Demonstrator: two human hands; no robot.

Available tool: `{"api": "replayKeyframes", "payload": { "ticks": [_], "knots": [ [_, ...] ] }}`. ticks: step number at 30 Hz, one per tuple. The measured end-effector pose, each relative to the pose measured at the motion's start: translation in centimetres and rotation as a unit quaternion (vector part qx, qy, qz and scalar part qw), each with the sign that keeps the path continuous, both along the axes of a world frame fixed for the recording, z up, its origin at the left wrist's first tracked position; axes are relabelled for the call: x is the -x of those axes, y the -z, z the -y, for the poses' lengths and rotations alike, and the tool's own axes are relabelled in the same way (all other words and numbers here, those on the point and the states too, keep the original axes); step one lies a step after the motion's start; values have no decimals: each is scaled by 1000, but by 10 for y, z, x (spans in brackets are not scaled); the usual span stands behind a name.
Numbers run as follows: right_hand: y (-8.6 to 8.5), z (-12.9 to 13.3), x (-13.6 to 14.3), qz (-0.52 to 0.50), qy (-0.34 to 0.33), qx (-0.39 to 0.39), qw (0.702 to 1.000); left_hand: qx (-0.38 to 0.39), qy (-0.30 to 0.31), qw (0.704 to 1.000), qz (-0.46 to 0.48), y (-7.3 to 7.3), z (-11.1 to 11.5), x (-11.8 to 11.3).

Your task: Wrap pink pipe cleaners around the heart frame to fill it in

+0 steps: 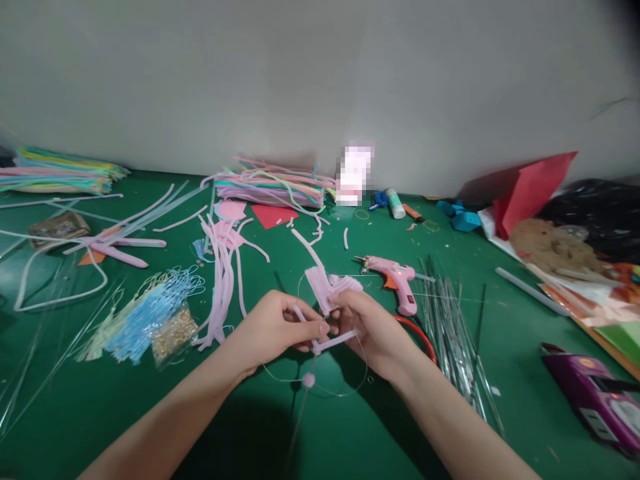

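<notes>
Fuzzy pink bundle (pixel 320 288) pinched in right hand (pixel 369 330), bent strip (pixel 337 341) in left hand (pixel 283 325) (glue gun (pixel 393 268) ahead, right of both).

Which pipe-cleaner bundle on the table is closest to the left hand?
The loose lilac bundle, just left of the left hand. It's all one colour; the two multicoloured bundles lie farther back.

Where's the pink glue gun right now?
In the head view, the pink glue gun lies right of the hands, just left of the thin metallic strips.
</notes>
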State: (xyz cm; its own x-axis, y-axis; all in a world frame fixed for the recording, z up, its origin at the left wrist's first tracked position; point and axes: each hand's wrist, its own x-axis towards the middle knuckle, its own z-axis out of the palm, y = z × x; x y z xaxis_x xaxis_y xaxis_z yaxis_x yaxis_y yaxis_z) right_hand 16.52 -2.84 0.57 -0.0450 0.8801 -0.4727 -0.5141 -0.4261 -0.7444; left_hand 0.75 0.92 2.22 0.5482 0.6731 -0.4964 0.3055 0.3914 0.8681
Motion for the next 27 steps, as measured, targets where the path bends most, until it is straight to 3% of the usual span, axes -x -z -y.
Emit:
{"api": "replayKeyframes", "payload": {
  "ticks": [9, 18, 27],
  "knots": [
    [-5, 0, -7, -52, -58, 42, 996, 10, -1, 1000, 7, -2, 1, -1],
    [1, 3, -8, 98, 15, -70, 993, 7, 5, 1000, 4, -2, 0, 0],
    [2, 6, -10, 231, 6, -133, 964, 23, 17, 999, -17, -5, -2, 2]
  ]
}}
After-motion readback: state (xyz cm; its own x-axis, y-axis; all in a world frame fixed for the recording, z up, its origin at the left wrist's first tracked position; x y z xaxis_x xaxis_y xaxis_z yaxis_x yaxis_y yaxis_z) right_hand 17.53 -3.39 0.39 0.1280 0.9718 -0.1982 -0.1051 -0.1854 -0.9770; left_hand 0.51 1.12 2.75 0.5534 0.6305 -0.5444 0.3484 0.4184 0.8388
